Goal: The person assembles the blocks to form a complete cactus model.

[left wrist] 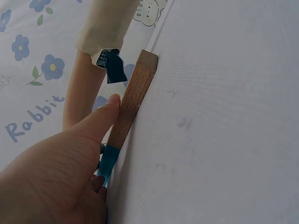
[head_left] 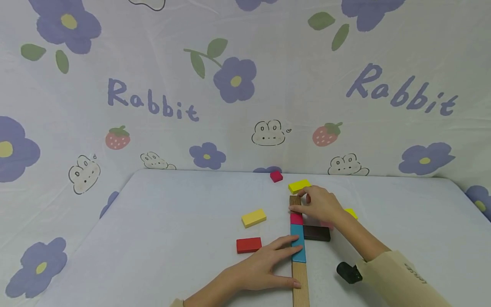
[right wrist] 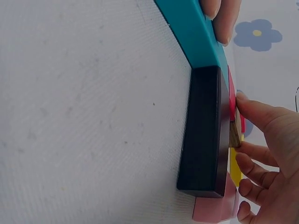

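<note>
A straight row of blocks runs away from me in the head view: a plain wooden block [head_left: 301,297], a blue block [head_left: 298,257], a small crimson block [head_left: 296,219] and a brown wood-grain block [head_left: 295,200] at the far end. My left hand [head_left: 258,265] rests along the row, fingertips on the blue block and thumb on the plain wooden one. With thumb and index finger, my right hand [head_left: 323,205] pinches the brown block. A black block [right wrist: 201,135] lies crosswise against the row's right side, and a pink block [right wrist: 210,208] sits beyond it, partly hidden.
Left of the row lie a red block [head_left: 248,245] and a pale yellow block [head_left: 254,218]. Past the far end are a bright yellow block [head_left: 298,186] and a small crimson piece [head_left: 276,176]. Another yellow block [head_left: 351,213] shows behind the right wrist. A patterned cloth [head_left: 284,94] hangs behind.
</note>
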Available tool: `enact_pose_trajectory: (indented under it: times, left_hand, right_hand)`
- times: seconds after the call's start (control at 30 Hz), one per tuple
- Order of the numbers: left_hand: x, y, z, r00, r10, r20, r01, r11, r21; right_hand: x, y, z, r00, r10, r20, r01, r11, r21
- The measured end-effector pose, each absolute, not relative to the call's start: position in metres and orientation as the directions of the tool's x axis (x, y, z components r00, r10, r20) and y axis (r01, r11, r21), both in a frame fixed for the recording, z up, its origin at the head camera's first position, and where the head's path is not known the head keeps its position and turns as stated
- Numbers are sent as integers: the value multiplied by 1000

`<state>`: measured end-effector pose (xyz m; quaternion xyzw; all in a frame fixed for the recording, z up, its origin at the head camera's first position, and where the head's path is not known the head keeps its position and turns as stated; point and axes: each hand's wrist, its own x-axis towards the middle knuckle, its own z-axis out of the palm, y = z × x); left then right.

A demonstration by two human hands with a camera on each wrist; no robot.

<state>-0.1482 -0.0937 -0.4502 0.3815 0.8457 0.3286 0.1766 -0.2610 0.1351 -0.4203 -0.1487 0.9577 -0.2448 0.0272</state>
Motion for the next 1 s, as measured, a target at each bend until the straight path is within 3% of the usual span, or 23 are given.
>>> enact_pose_trajectory:
  times: [0.43, 1.0]
  left_hand:
    - [-148, -94, -449, -648, 759, -58, 520, 496, 695]
    - [-148, -93, -447, -655, 751, -87, 502, 518, 692]
  right_hand:
    - [-260, 136, -413, -955, -295, 38, -278, 838, -469]
    - [-276, 142, -408, -977, -190, 93, -211, 847, -488]
